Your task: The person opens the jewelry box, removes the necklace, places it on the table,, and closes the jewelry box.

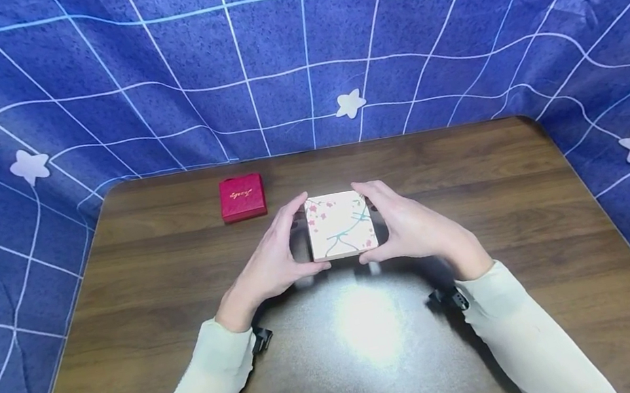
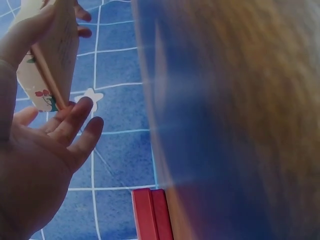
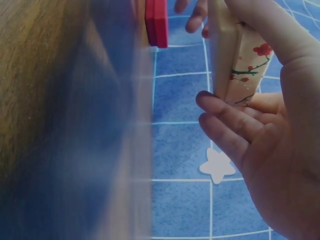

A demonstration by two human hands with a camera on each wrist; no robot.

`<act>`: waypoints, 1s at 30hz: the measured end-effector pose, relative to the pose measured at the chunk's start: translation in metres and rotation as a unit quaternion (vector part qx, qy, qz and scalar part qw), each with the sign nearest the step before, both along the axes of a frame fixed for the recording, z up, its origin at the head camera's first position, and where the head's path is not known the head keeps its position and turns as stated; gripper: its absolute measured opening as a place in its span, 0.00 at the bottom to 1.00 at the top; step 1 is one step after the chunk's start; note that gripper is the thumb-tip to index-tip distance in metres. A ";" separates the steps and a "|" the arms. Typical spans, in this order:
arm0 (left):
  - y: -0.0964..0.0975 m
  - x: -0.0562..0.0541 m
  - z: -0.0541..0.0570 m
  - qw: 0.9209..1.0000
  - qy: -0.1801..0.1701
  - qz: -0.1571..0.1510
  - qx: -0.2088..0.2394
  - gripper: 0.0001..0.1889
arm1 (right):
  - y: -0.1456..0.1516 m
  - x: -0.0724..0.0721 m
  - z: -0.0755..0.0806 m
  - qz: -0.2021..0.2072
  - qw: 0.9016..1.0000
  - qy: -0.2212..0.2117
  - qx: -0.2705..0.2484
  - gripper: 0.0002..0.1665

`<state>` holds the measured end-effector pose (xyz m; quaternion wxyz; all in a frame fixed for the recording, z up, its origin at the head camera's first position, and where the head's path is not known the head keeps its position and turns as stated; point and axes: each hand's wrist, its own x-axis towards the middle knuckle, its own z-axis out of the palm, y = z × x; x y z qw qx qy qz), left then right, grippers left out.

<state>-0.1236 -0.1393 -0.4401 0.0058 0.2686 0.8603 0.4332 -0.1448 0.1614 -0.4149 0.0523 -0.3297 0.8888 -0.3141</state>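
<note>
A small square box (image 1: 339, 225), cream with pink blossoms and blue-green branches on its top, is held between both hands above the table. My left hand (image 1: 276, 252) grips its left side, thumb at the near edge and fingers at the far corner. On the opposite side my right hand (image 1: 415, 218) grips it the same way. In the left wrist view the box (image 2: 48, 75) shows its plain underside and a printed side. The right wrist view shows red flowers on the side of the box (image 3: 250, 65), with fingertips at its lower corner.
A red box (image 1: 242, 198) with gold lettering lies on the wooden table (image 1: 166, 275), behind and left of the hands. Blue cloth (image 1: 271, 38) with white grid lines and stars hangs behind the table and at both sides. Bright glare marks the table in front.
</note>
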 end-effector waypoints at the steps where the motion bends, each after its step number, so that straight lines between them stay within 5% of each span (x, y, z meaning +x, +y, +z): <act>1: 0.000 0.000 0.000 1.000 0.001 -0.001 -0.002 0.65 | 0.000 0.000 0.000 0.001 1.000 0.001 -0.002 0.74; 30: -0.001 0.002 0.001 0.999 -0.029 0.002 -0.018 0.70 | -0.004 -0.003 0.002 0.003 1.000 0.018 -0.008 0.69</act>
